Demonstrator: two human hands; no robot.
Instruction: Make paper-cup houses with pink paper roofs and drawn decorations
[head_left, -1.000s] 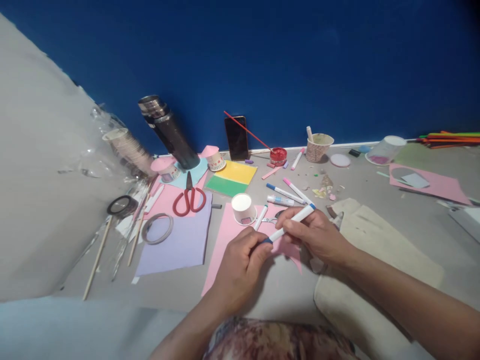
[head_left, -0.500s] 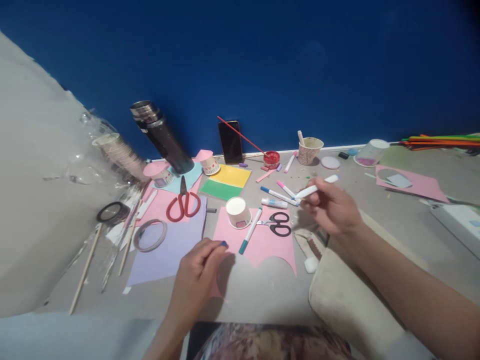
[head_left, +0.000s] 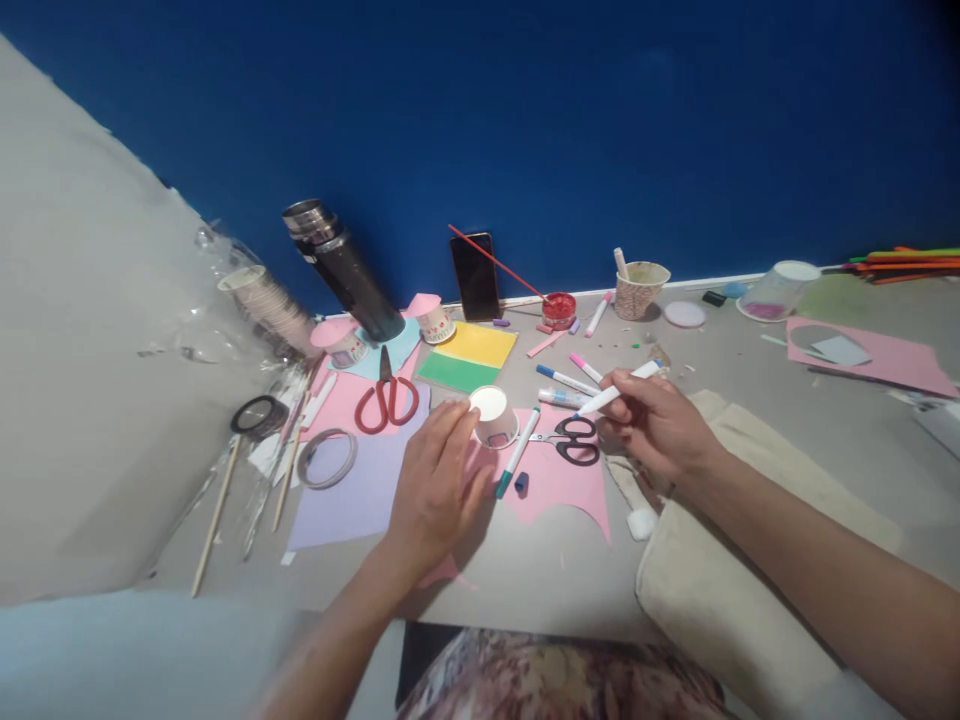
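My right hand [head_left: 660, 425] grips an uncapped white marker [head_left: 619, 388], its tip pointing down and left above the black-handled scissors [head_left: 576, 440]. At the left side of an upside-down white paper cup [head_left: 496, 420] is my left hand [head_left: 439, 480], open with fingers stretched out; whether they touch the cup I cannot tell. A small drawn shape shows on the cup's side. The cup stands on pink paper [head_left: 555, 500], beside a teal-capped marker [head_left: 517, 452]. A loose dark blue marker cap [head_left: 521, 482] lies on that paper.
Red-handled scissors [head_left: 386, 395], a tape roll [head_left: 328, 458] and lilac paper [head_left: 345, 515] lie left. A dark flask [head_left: 349, 275], a phone [head_left: 475, 278] and a red paint pot [head_left: 559, 310] stand along the blue wall. A beige cloth [head_left: 720, 580] lies under my right arm.
My left hand has put the blue cap down on the pink paper and moved up to the cup, its fingers opening. The marker in my right hand has come slightly lower. The view has shifted.
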